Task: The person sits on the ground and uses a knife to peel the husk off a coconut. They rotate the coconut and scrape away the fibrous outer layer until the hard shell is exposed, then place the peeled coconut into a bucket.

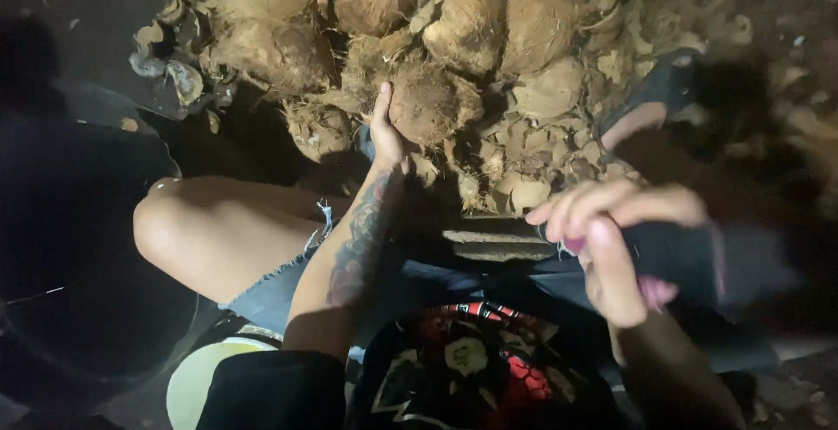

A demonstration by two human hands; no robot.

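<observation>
My left hand (pixel 389 137) reaches forward and grips a brown husked coconut (pixel 425 109) at the near edge of a pile of coconuts (pixel 489 24). The thumb lies along the coconut's left side. My right hand (pixel 611 238) is close to the camera and blurred, its fingers closed around a dark handle with a pink part (pixel 672 260); what tool it belongs to I cannot tell. I sit with my left knee (pixel 188 229) bent, in denim shorts.
Loose husk pieces and shells (pixel 559 155) litter the ground before the pile. A large dark round tub (pixel 78 255) stands at my left. A foot in a dark sandal (pixel 650 107) rests at the right of the pile. A flat wooden block (pixel 497 242) lies between my legs.
</observation>
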